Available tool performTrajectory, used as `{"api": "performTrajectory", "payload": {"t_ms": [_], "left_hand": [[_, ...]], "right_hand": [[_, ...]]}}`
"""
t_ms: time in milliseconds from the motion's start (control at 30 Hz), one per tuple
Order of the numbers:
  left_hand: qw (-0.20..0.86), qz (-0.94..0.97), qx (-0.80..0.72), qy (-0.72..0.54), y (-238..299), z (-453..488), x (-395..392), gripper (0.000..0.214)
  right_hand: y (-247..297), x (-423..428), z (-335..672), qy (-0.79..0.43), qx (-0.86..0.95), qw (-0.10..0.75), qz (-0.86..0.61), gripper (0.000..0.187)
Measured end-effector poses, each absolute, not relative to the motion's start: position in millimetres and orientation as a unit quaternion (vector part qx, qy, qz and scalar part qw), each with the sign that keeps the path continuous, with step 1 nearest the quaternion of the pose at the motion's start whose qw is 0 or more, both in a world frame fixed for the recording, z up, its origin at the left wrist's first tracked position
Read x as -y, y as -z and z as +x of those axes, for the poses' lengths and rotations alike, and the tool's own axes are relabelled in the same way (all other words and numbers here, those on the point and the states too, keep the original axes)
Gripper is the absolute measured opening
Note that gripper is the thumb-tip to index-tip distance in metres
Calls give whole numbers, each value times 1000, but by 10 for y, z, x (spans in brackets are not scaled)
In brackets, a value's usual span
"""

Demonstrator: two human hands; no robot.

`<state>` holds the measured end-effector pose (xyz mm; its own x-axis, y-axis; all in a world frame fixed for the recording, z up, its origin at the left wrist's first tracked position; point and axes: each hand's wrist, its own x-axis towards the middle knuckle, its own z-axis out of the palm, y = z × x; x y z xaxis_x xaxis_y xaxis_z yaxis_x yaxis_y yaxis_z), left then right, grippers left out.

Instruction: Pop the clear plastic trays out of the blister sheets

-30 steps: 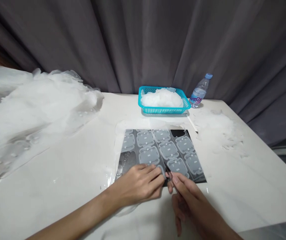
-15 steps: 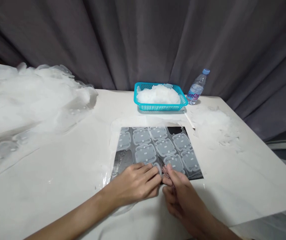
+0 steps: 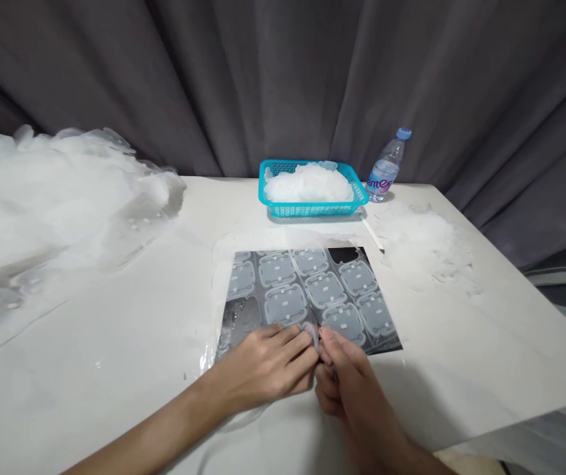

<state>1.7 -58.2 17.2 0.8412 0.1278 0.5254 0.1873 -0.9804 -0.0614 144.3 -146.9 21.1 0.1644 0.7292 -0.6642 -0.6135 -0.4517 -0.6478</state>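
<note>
A dark plastic sheet (image 3: 270, 290) bearing rows of translucent rounded-square pieces lies flat on the table. Across its near edge rests my left hand (image 3: 278, 363), fingers bent and pressed together. By those fingertips, the rim of one translucent piece (image 3: 311, 331) curls up from the sheet. My right hand (image 3: 349, 379) is closed in a pinch just right of this rim, thumb on top. Whatever sits between its thumb and finger is hidden. The two hands nearly touch.
A turquoise basket (image 3: 313, 210) heaped with white translucent pieces stands at the back, beside a water bottle (image 3: 386, 168). A large pile of translucent film (image 3: 65, 191) covers the left. Thin scraps (image 3: 421, 244) and a thin white stick (image 3: 371, 232) lie on the right.
The view has shifted slightly. My right hand has moved a little closer to my left, its thumb now nearer the curled rim. The sheet stays in place.
</note>
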Motion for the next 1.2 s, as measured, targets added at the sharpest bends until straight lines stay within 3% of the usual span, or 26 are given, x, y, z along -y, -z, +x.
{"api": "performTrajectory", "payload": {"t_ms": [900, 1200], "left_hand": [[71, -950, 72, 296, -213, 15, 588, 17], [61, -950, 70, 300, -208, 8, 595, 17]], "right_hand": [[-380, 1308, 1535, -690, 70, 502, -518, 66], [-407, 1263, 1513, -683, 48, 507, -524, 79]]}}
